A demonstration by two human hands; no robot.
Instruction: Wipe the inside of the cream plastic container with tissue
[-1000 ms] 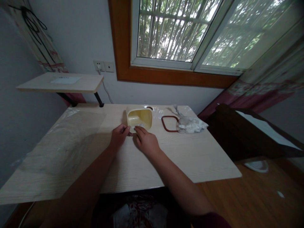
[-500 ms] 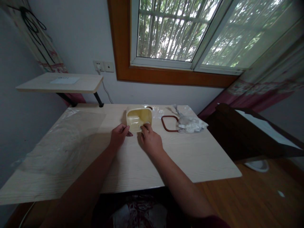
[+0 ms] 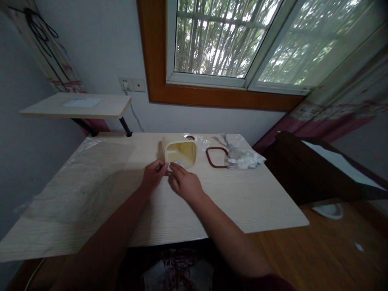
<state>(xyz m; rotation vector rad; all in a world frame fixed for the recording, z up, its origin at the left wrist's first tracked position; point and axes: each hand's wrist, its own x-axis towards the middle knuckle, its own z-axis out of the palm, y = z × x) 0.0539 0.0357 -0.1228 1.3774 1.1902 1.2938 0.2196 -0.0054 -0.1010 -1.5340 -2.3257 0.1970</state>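
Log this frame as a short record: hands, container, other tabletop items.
Left hand: fingers at container's near-left corner; exact grip unclear
Right hand: fingertips at container's near edge, by a small whitish item, too small to identify
Container: cream, opening tilted toward the person
Right of container: reddish-brown ring, beside clear plastic bag
Surface: pale wooden table

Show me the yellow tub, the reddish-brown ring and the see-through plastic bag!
Yellow tub (image 3: 183, 152): head view, on its bare inside.
Reddish-brown ring (image 3: 216, 148): head view, on its far edge.
See-through plastic bag (image 3: 245, 159): head view, on its crumpled middle.
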